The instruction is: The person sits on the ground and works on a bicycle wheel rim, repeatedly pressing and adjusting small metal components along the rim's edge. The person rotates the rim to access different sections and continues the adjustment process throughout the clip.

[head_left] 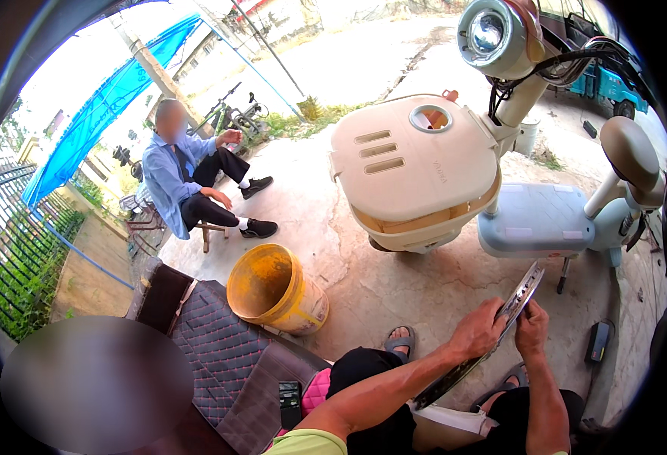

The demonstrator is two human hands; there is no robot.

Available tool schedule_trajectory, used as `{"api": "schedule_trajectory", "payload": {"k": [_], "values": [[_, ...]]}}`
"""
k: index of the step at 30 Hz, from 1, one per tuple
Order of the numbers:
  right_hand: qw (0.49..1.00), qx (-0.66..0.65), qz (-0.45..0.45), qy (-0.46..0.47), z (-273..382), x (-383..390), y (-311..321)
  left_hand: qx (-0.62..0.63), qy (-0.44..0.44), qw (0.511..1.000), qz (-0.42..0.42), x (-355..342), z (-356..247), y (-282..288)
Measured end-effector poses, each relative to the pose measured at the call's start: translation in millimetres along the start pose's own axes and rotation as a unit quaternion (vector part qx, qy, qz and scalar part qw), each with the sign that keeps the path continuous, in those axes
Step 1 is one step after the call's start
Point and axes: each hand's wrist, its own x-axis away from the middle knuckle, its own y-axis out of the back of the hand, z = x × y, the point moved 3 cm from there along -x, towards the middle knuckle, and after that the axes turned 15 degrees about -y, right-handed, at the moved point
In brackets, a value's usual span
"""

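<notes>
A narrow black and silver metal piece [522, 287], apparently a wheel rim seen nearly edge-on, slants up from above my lap. My left hand [479, 332] grips it with curled fingers on its left side. My right hand [531, 326] is closed on its right side, a little further to the right. Part of its lower end lies behind my left forearm. A pale strip [459, 423] lies across my legs beneath it. A dark phone [289, 403] rests left of my left forearm, beside pink quilted fabric.
A cream and pale-blue scooter [417, 167] stands ahead. A yellow bucket [303, 303] is left of my foot, beside a quilted seat [216, 341]. A seated person [170, 174] is beyond. A dark device [597, 341] lies at right; blue tricycle [603, 87] behind. Lower-left corner is blurred.
</notes>
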Motion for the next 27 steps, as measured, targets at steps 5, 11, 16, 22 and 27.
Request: {"api": "schedule_trajectory", "payload": {"k": [5,11,16,22,27], "values": [[1.0,-0.004,0.016,-0.022,4.1,1.1,-3.1,0.005,0.006,1.0,0.001,1.3,1.3,1.3],[0.995,-0.067,0.068,-0.033,-7.5,-6.9,-1.7,0.0,0.009,1.0,0.007,1.4,0.4,0.2],[0.998,0.006,0.056,-0.024,4.5,-4.0,1.5,0.004,0.023,1.0,0.006,1.9,-0.1,2.1],[0.999,0.039,-0.023,0.003,15.2,8.3,-0.3,-0.002,-0.004,1.0,0.004,1.2,0.1,-2.7],[1.0,0.016,0.006,-0.014,9.8,4.7,-1.0,0.003,0.008,1.0,-0.001,1.4,2.4,-3.4]]}}
